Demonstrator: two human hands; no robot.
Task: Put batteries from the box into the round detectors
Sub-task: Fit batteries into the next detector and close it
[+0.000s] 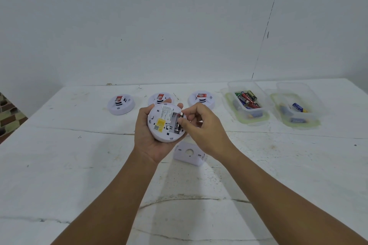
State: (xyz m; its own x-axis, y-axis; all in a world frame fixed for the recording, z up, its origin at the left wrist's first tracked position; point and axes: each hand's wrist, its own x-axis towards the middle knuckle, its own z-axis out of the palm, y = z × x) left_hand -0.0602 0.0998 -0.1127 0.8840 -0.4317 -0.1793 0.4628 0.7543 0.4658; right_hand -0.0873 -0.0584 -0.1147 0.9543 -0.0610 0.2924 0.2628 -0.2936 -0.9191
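My left hand (148, 141) grips a round white detector (162, 123) above the table, its back turned up with a yellow sticker and the battery bay showing. A black battery (177, 123) lies in that bay, and my right hand (201, 125) pinches it with thumb and fingertips at the detector's right edge. Three more white detectors stand face up in a row behind: left (120, 104), middle (161, 98), partly hidden by the held one, and right (202, 99). A clear plastic box (247, 103) at the back right holds several batteries.
A white mounting plate (189, 153) lies on the table just under my hands. A second clear box (296, 105) with a few blue batteries stands at the far right. The white table (79, 165) is cracked; a white wall rises behind it.
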